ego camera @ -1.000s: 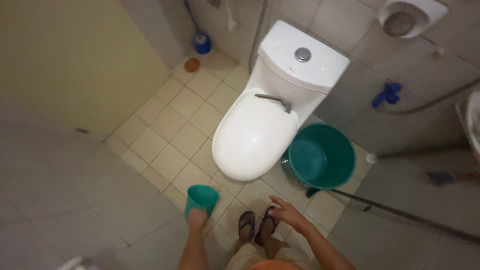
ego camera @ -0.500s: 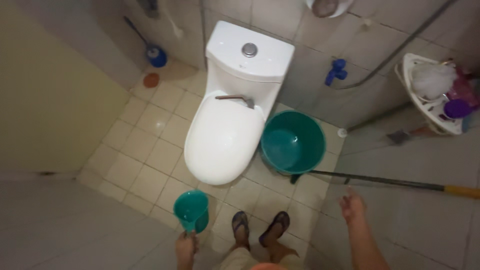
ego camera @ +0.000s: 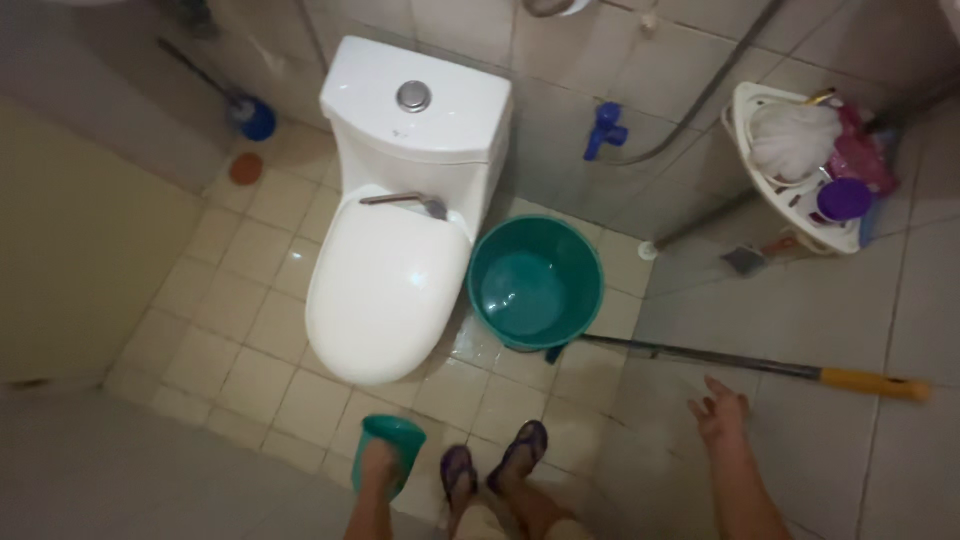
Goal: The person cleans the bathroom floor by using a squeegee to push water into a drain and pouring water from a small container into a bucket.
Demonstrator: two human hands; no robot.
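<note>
L hand (ego camera: pixel 377 462) low, grip wrapped on green dipper (ego camera: pixel 392 447); R hand (ego camera: pixel 719 410) out, fingers spread, prob. near long pole (ego camera: pixel 700 358).

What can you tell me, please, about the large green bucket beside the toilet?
The green bucket is round, looks like plastic, and stands upright and open on the wet tiled floor, close against the right side of the white toilet. It holds a little water. A long pole ends at its base. Neither hand touches it.
</note>
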